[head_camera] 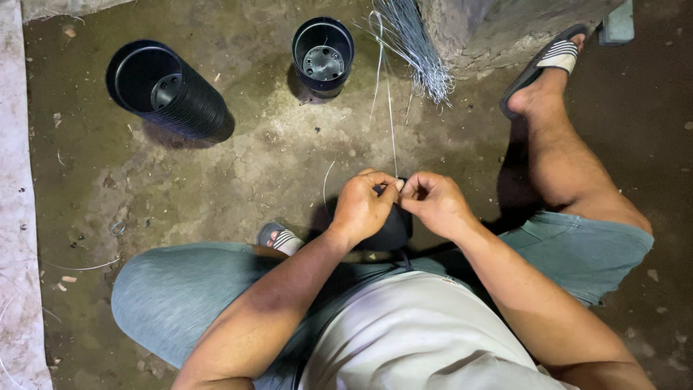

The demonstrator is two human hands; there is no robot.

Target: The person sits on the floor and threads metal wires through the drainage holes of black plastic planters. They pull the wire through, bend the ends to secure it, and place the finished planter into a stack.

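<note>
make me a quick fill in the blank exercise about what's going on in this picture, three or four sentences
1. Both hands, the left hand and the right hand, pinch a thin ____ above a small black pot.
2. The stack of black pots lies on its ____.
3. The single upright pot stands to the ____ of the bundle of wires in the picture.
4. The concrete floor is bare, and the person's foot wears a ____.

Missing words: wire; side; left; sandal
</note>
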